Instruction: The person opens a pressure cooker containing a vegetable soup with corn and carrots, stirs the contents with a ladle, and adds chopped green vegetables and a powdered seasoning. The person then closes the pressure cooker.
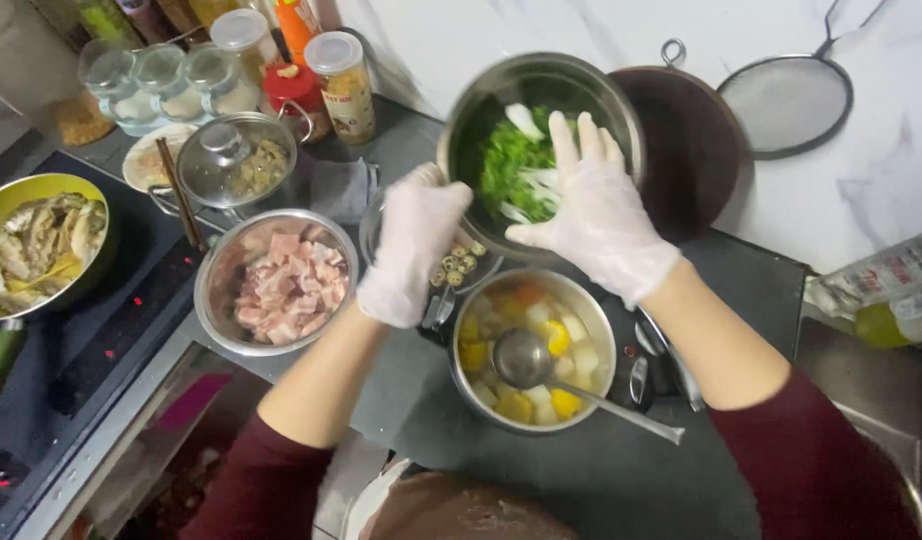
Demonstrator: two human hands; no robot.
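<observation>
Here I see my left hand [413, 243] closed on the rim of the tilted steel bowl [481, 105], held directly above the soup pot [591, 310], while my right hand's flat, spread fingers [581, 150] press into the greens [511, 160] inside, holding nothing.

Single head cam looks steeply down, close over the counter [581, 470] (stovetop [101, 340] at left)

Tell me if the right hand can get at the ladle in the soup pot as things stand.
Probably yes: the right hand is in the tilted greens bowl, and the ladle handle lies uncovered just below it.
</observation>
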